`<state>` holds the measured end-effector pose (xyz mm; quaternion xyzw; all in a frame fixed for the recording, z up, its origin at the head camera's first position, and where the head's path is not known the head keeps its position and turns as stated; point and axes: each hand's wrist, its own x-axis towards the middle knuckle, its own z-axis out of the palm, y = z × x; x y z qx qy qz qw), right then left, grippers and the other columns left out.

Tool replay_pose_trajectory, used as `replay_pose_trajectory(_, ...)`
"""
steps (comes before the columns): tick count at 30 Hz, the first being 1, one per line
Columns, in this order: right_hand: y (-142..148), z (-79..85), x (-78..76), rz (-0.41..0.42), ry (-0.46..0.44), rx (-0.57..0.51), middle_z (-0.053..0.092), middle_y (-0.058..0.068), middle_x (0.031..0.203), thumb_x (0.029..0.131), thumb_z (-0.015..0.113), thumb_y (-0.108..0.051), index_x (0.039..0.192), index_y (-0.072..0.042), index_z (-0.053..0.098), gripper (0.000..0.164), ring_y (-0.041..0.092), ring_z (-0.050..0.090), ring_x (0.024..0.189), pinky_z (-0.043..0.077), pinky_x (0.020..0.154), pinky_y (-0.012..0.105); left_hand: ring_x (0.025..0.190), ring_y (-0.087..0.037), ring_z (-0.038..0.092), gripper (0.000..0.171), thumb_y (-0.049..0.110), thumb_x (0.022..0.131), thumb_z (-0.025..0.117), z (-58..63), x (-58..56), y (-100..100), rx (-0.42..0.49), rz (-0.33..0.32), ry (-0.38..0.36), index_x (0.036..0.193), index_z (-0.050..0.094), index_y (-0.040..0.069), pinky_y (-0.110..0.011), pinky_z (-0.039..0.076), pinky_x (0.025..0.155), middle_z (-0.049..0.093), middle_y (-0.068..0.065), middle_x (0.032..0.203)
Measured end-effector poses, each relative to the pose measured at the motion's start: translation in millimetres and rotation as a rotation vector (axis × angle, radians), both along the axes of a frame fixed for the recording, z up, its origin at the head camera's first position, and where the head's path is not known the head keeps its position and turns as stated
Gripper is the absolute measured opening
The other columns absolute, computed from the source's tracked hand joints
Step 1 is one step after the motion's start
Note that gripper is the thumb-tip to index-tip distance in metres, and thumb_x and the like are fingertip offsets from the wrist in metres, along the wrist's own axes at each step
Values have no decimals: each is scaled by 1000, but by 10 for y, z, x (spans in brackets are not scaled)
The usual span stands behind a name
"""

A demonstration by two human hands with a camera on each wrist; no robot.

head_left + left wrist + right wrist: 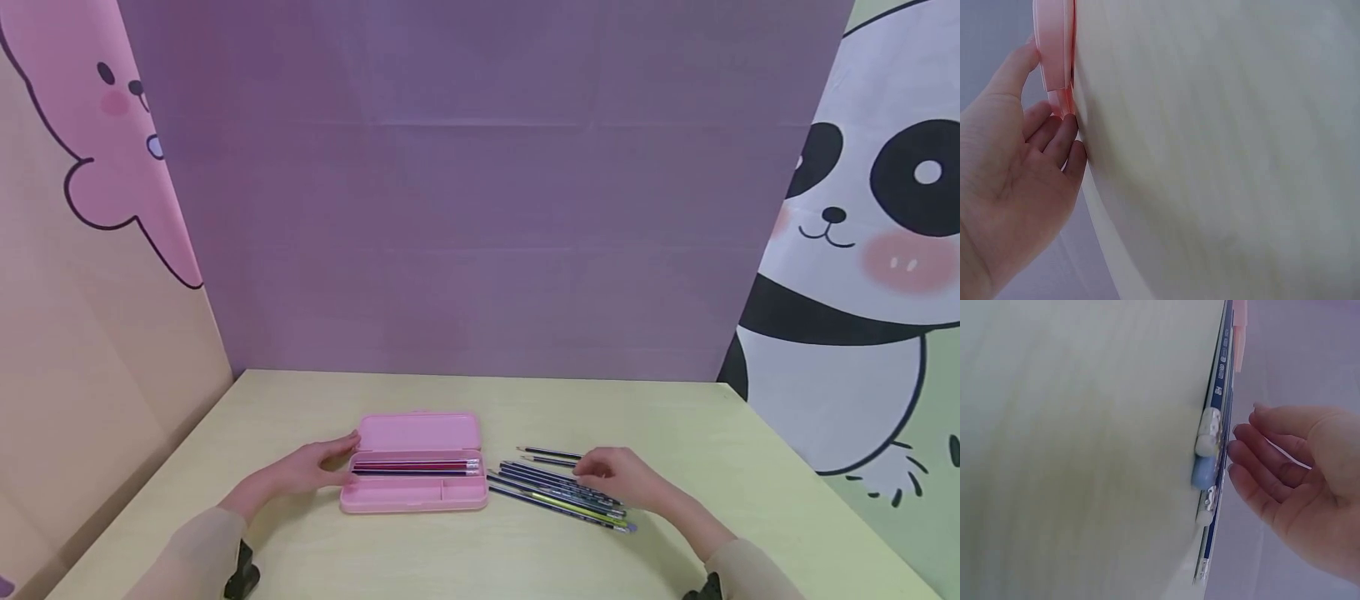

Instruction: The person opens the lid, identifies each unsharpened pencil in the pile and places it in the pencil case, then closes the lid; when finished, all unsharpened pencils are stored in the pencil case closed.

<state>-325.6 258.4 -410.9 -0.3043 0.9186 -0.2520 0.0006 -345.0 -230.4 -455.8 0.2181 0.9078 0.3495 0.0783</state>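
Observation:
A pink pencil case (414, 507) lies with its lid (420, 433) laid back, several red and dark pencils (416, 467) in its rear part. My left hand (307, 467) rests against the case's left end, thumb and fingers apart. The left wrist view shows the thumb on the end of the pink case (1055, 47) and fingertips by the lid. Right of the case, several dark pencils (551, 483) and a yellow-green pencil (577, 508) lie loosely bunched. My right hand (618, 477) is over them, fingers loosely bent; in the right wrist view nothing shows between thumb and fingers.
Two dark pencils (551, 457) lie at the back of the bunch, partly behind the right hand. The pale wooden table (420, 558) meets a purple backdrop (480, 250) at its far edge. Cartoon-printed walls stand at both sides.

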Motion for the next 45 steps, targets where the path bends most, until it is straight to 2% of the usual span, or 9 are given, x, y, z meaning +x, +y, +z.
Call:
replay_pose_trajectory(10, 90, -24, 11, -9, -11, 17, 67, 0, 85, 87, 65, -12, 94, -4, 67, 11, -1, 53, 69, 48, 60, 20, 139, -45, 21, 80, 41, 84, 67, 38, 10, 18, 3, 10, -2, 146, 32, 4, -60, 20, 111, 27, -21, 151)
replay_pose_trajectory(20, 111, 10, 7, -19, 14, 48, 66, -1, 80, 85, 66, -8, 84, -3, 66, 4, 0, 57, 70, 50, 63, 21, 139, -45, 20, 80, 42, 84, 67, 33, -5, 15, -3, 9, 2, 146, 31, 4, -60, 18, 111, 26, -21, 152)
replay_pose_trajectory(27, 106, -39, -11, -46, -33, 41, 66, -1, 78, 83, 66, -6, 81, -3, 66, 3, -1, 56, 70, 50, 65, 20, 138, -45, 21, 80, 40, 84, 68, 31, 17, 16, 1, 17, 6, 145, 32, 3, -59, 19, 111, 27, -21, 151)
replay_pose_trajectory(30, 102, -57, -7, -51, -23, 49, 66, -3, 76, 83, 66, -4, 80, -5, 66, 3, -2, 55, 69, 49, 63, 19, 138, -45, 22, 80, 40, 84, 68, 37, 30, 21, 9, 18, -4, 145, 32, 3, -59, 20, 111, 28, -21, 151)
replay_pose_trajectory(41, 86, -66, -18, -93, 19, 99, 65, -3, 77, 79, 70, -8, 81, -6, 69, 3, 3, 57, 69, 49, 61, 21, 139, -44, 21, 78, 40, 84, 67, 21, 16, 13, -9, 24, 0, 145, 33, 5, -60, 19, 111, 28, -20, 151)
replay_pose_trajectory(45, 78, -68, -15, -121, 4, 97, 65, -4, 78, 78, 71, -9, 80, -8, 70, 3, 5, 58, 70, 49, 62, 21, 139, -45, 21, 78, 41, 84, 67, 20, 5, 11, -13, 23, 0, 145, 33, 5, -60, 19, 111, 28, -20, 151)
